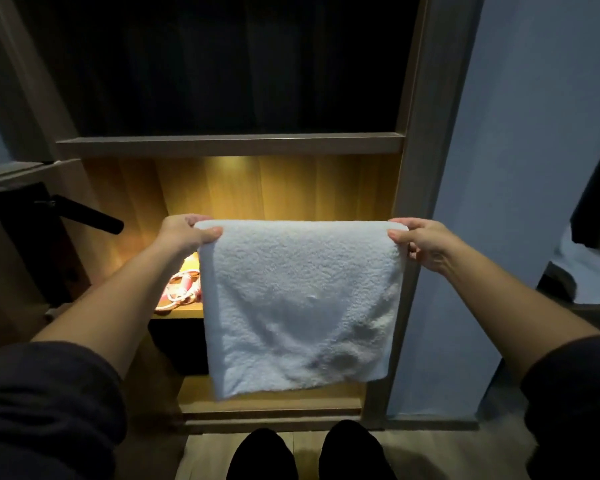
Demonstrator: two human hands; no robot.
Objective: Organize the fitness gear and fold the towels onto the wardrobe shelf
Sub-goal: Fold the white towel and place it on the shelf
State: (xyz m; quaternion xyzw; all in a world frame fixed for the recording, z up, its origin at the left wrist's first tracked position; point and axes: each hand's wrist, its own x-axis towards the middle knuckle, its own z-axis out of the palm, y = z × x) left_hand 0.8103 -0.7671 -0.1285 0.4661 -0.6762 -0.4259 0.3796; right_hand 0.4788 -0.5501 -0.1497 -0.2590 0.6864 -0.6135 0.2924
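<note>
Sleeves (42, 403) nearest; left hand (184, 233) and right hand (426, 244) each pinching a towel (298, 306) corner, spreading it between them for folding.

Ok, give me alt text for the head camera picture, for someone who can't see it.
A person's left hand and right hand pinch the top corners of a white towel, holding it up before a lit wooden shelf. What looks like a pink rope lies on the shelf, partly behind the towel.
</note>
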